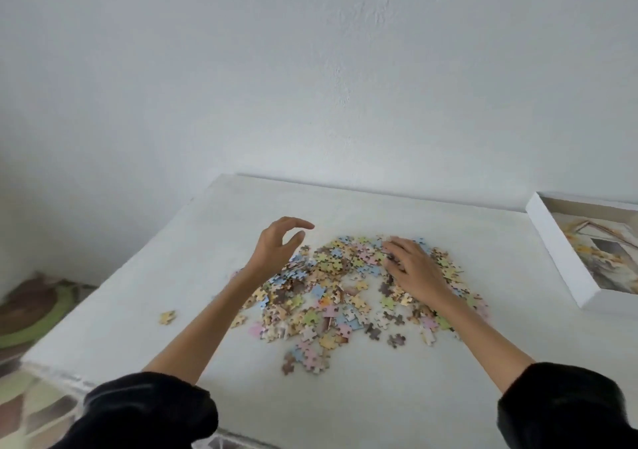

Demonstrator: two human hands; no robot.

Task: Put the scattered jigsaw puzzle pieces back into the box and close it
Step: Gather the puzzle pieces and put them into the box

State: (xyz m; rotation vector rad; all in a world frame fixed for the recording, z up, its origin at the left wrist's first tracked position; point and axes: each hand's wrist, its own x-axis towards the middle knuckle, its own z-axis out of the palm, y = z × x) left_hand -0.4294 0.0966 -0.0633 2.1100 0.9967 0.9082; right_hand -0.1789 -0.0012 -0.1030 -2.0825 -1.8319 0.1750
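Note:
A loose heap of pastel jigsaw pieces [331, 293] is spread over the middle of a white table [345, 207]. One stray piece [167, 317] lies apart to the left. My left hand [276, 245] hovers above the heap's left edge, fingers loosely curved and holding nothing. My right hand [412, 269] lies palm down on the heap's right part, its fingertips curling into the pieces. The white puzzle box [559, 251], with a picture showing inside it, sits open-side up at the table's right edge, partly cut off by the frame.
A white wall rises right behind the table. Patterned floor tiles and a green-and-brown mat [38, 314] lie below the table's left edge. Bare tabletop surrounds the heap on the left, far side and front.

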